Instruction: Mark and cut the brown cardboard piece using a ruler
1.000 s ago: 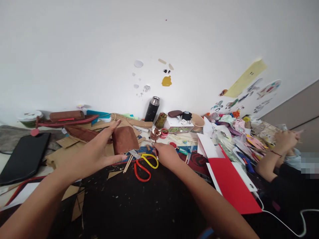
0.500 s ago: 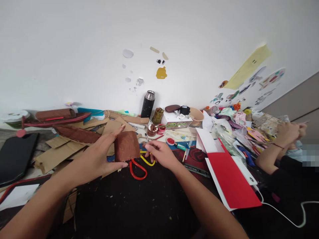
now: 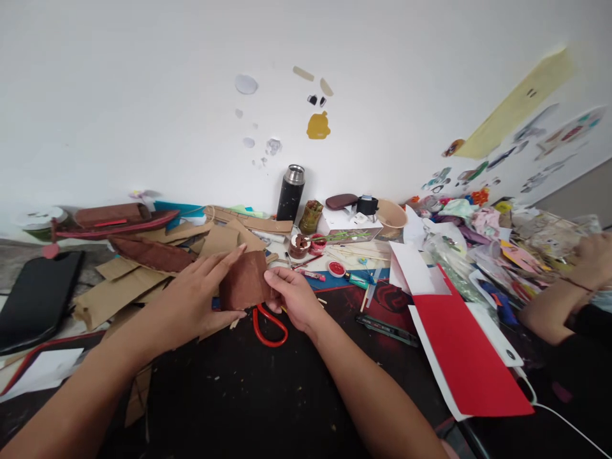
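A brown-painted curved piece [image 3: 243,280], seemingly cardboard, is held between both my hands. My left hand [image 3: 191,299] spans its left side, fingertips at the upper edge and thumb at the lower one. The thumb and fingers of my right hand [image 3: 294,293] pinch its right edge. Just below it the red handle loop of a pair of scissors [image 3: 270,343] pokes out; the blades are hidden. Left of my left hand lies a brown boat-shaped piece [image 3: 150,252] on cardboard scraps [image 3: 122,296].
A black flask [image 3: 291,196] stands against the wall, near paint pots [image 3: 299,246]. A box cutter [image 3: 387,329] and red card [image 3: 478,357] lie to the right. At far left is a black phone [image 3: 41,296]. Another person's arm [image 3: 554,306] rests at the far right.
My right hand has moved up from beside the yellow scissor handle and now grips the brown piece's right edge. The yellow loop is now mostly hidden. The view has shifted slightly.
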Demonstrator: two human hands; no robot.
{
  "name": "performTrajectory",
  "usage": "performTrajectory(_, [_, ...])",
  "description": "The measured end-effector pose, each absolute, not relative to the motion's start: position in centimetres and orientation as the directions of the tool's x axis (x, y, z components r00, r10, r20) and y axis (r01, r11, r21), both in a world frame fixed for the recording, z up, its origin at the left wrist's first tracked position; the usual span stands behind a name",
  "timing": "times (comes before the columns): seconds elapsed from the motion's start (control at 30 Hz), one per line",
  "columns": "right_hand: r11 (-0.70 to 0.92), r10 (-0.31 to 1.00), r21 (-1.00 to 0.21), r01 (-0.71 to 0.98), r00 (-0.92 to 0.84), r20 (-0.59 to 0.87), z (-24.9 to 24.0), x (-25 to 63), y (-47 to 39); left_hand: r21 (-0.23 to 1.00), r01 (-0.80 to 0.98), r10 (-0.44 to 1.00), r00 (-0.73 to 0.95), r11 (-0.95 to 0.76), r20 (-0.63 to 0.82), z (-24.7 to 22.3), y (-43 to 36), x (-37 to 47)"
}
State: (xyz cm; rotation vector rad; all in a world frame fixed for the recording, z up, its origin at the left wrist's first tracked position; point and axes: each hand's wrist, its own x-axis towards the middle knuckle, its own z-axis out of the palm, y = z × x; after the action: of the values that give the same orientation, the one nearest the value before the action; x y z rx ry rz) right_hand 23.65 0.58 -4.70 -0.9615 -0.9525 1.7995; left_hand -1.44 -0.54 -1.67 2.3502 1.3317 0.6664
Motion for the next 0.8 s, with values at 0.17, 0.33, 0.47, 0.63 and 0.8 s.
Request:
performTrajectory(0.17, [-0.341,0.923,-0.843,-0.416,-0.316,-0.218,-4.7,24.3,0.5,0.773,0.539,0.932,0.308,-0.335,0.189,-0.8,-0.5,-1.4])
performTrajectory(0.33, [-0.351,0.923,-0.808,-0.472,-0.319,-0.215,-4.3,25.2,0.3,0.978,0.103,0.977,0.088,0.183,-0.192,1.1,-0.7,-0.2])
performTrajectory(0.47, [-0.370,0.913,-0.818,-0.440,-0.337,-0.231,-4.5,25.6,0.0,0.924,-0.071,0.919,0.153,0.376,-0.362,1.4,-0.9,0.4])
performTrajectory(0.63, [-0.326,0.934,-0.875,-0.357,-0.267,-0.240,-5.0,25.8,0.0,0.941,0.030,0.934,0.109,0.338,-0.339,1.2,-1.0,0.6])
performTrajectory(0.8, [-0.296,0.948,-0.905,-0.305,-0.211,-0.239,-5.1,25.6,0.0,0.956,0.185,0.965,0.084,0.228,-0.247,1.2,-0.8,0.8])
